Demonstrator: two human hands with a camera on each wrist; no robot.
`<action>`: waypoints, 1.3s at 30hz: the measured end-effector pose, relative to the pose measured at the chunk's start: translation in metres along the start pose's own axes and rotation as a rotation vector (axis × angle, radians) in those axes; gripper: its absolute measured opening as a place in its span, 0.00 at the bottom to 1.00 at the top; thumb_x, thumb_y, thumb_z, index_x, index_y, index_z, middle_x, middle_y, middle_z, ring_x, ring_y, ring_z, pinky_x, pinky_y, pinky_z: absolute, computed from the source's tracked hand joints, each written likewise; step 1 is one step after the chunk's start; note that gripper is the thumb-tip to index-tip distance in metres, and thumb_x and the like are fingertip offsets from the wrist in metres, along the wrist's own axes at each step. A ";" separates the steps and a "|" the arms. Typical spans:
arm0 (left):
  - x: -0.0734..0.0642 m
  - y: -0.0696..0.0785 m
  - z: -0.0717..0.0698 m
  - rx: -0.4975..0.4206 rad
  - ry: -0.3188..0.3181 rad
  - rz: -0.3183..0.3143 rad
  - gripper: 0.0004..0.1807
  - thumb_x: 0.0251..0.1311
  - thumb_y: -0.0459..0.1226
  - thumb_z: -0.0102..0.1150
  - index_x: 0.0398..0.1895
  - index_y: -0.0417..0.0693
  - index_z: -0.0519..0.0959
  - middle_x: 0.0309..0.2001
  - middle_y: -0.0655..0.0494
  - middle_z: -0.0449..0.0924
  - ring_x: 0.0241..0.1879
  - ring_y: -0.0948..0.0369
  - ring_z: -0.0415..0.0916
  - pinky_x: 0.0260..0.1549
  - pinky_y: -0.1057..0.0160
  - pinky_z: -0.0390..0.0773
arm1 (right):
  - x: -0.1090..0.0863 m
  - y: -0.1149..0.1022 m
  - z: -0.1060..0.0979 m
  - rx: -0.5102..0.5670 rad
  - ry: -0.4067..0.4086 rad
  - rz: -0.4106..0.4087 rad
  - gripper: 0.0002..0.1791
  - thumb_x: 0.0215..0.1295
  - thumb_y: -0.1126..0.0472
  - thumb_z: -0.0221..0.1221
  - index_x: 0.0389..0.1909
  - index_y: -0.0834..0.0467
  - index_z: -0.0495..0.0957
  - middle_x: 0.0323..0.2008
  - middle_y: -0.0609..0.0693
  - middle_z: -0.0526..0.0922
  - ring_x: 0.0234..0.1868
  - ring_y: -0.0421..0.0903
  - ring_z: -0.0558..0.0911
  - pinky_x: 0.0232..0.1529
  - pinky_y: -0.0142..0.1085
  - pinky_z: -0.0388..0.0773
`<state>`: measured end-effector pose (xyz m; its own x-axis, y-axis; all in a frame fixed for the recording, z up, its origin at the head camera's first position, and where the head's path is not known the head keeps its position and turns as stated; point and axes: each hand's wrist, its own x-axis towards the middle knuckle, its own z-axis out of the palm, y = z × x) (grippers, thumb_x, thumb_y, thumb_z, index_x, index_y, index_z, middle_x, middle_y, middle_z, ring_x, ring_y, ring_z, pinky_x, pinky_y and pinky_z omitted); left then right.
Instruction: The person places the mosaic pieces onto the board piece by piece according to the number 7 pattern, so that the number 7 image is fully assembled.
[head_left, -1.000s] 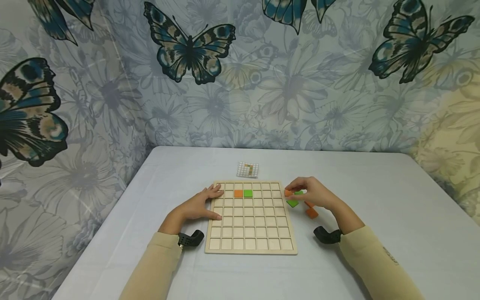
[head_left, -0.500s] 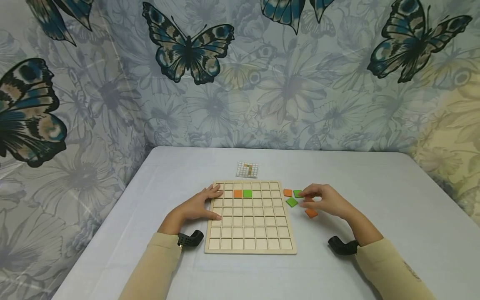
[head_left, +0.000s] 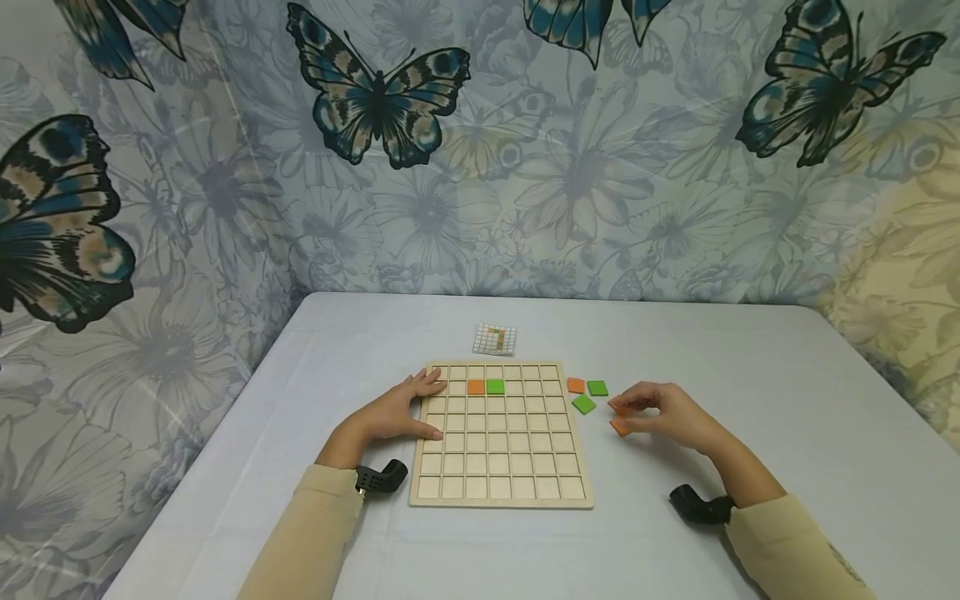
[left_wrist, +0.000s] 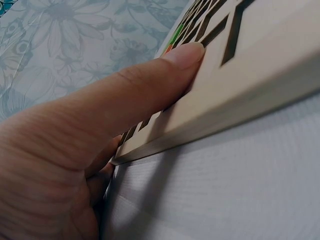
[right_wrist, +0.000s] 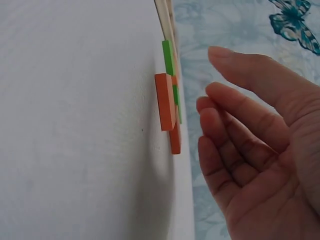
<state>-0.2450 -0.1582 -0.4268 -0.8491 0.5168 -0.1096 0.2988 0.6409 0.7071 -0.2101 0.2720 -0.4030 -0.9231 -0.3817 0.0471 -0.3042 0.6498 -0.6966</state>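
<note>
A square wooden grid board (head_left: 502, 503) lies on the table, with an orange tile (head_left: 476, 387) and a green tile (head_left: 496, 387) side by side in its second row from the top. My left hand (head_left: 393, 412) rests on the board's left edge, thumb (left_wrist: 182, 56) lying straight over the rim. To the right of the board, my right hand (head_left: 671, 417) hovers by two loose orange tiles, partly covering them in the head view. From the right wrist, the fingers (right_wrist: 235, 102) look loosely bent and apart from the nearest orange tile (right_wrist: 162, 102), with nothing between thumb and fingertips.
Beside the board's upper right edge lie another orange tile (head_left: 576, 386) and two green ones, the farther green tile (head_left: 597, 388) and the nearer green tile (head_left: 584, 404). A small pattern card (head_left: 483, 340) lies behind the board. Butterfly-printed cloth (head_left: 585, 183) hangs behind the white table.
My right hand has moved right and nearer to me, from the orange tile at the board's edge, past the green tiles, to the two orange tiles. The left hand has stayed put.
</note>
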 end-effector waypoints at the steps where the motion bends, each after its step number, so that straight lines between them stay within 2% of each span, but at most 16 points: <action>1: 0.000 0.000 0.000 0.001 0.000 0.000 0.49 0.41 0.49 0.73 0.68 0.50 0.62 0.75 0.55 0.43 0.74 0.47 0.31 0.70 0.41 0.37 | -0.001 0.001 0.000 0.002 0.004 0.011 0.18 0.51 0.56 0.68 0.43 0.59 0.82 0.42 0.52 0.84 0.40 0.33 0.81 0.44 0.29 0.77; 4: 0.000 0.000 0.000 0.004 0.003 -0.003 0.49 0.40 0.49 0.73 0.69 0.50 0.62 0.75 0.55 0.43 0.74 0.46 0.31 0.70 0.40 0.38 | -0.004 0.004 0.000 -0.021 0.006 0.025 0.18 0.50 0.56 0.69 0.41 0.60 0.82 0.42 0.53 0.84 0.41 0.34 0.80 0.44 0.29 0.77; 10: 0.000 0.001 0.000 0.000 0.006 -0.007 0.48 0.40 0.48 0.73 0.68 0.50 0.63 0.74 0.56 0.44 0.74 0.46 0.31 0.70 0.40 0.38 | -0.005 0.008 0.002 -0.059 0.004 0.052 0.16 0.50 0.58 0.69 0.39 0.61 0.82 0.41 0.54 0.84 0.42 0.43 0.81 0.43 0.29 0.78; 13: 0.000 0.001 0.000 0.000 0.005 -0.007 0.48 0.40 0.48 0.73 0.68 0.50 0.63 0.74 0.56 0.44 0.74 0.46 0.31 0.69 0.40 0.38 | -0.006 0.010 0.003 -0.073 0.000 0.059 0.16 0.50 0.57 0.68 0.39 0.60 0.82 0.42 0.54 0.84 0.44 0.45 0.81 0.43 0.28 0.77; 19: 0.000 0.001 0.000 0.004 0.005 -0.010 0.49 0.40 0.49 0.73 0.68 0.51 0.63 0.75 0.56 0.44 0.74 0.45 0.31 0.70 0.40 0.38 | -0.008 0.011 0.005 -0.081 -0.002 0.031 0.15 0.49 0.60 0.69 0.39 0.61 0.82 0.41 0.54 0.84 0.42 0.42 0.80 0.41 0.28 0.78; 26: -0.001 0.001 0.000 0.005 0.008 -0.006 0.49 0.40 0.49 0.73 0.68 0.51 0.62 0.75 0.55 0.44 0.74 0.45 0.31 0.69 0.40 0.38 | -0.008 0.010 0.004 -0.089 -0.015 0.014 0.15 0.49 0.62 0.69 0.38 0.61 0.82 0.38 0.52 0.83 0.35 0.33 0.76 0.37 0.27 0.76; 39: 0.000 0.000 0.000 0.012 0.014 -0.001 0.49 0.40 0.49 0.73 0.68 0.50 0.62 0.75 0.55 0.43 0.74 0.45 0.32 0.69 0.39 0.38 | -0.007 0.012 0.004 -0.115 -0.035 -0.038 0.12 0.48 0.63 0.69 0.36 0.60 0.82 0.36 0.49 0.83 0.34 0.32 0.76 0.38 0.27 0.76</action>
<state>-0.2445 -0.1582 -0.4272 -0.8552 0.5085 -0.1006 0.3032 0.6482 0.6985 -0.2062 0.2802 -0.4147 -0.9023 -0.4287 0.0450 -0.3654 0.7051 -0.6077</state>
